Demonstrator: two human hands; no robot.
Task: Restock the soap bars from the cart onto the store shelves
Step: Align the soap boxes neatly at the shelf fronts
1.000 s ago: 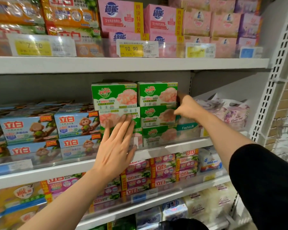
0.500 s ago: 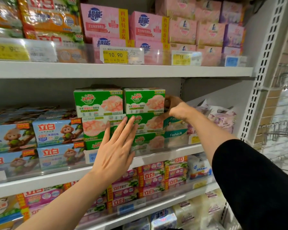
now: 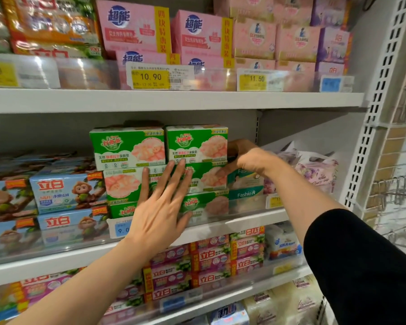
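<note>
Green soap boxes (image 3: 127, 146) are stacked three high in two columns on the middle shelf (image 3: 244, 221). My left hand (image 3: 159, 207) lies flat against the front of the stack, fingers straight and spread, reaching up to the top row. My right hand (image 3: 249, 158) is at the stack's right end. Its fingers curl round the end of the middle-row green box (image 3: 206, 181) and its thumb is on that box's front. My fingertips are hidden behind the boxes. No cart is in view.
Teal Fashion boxes (image 3: 244, 193) and purple floral packs (image 3: 314, 170) sit right of the stack, blue monkey boxes (image 3: 66, 193) to its left. Pink boxes (image 3: 131, 26) fill the shelf above, more soap (image 3: 209, 259) the shelf below. A perforated upright (image 3: 373, 113) bounds the right.
My right hand has dropped from beside the top green box to the end of the middle one. My left hand has stayed flat on the stack. The view has shifted.
</note>
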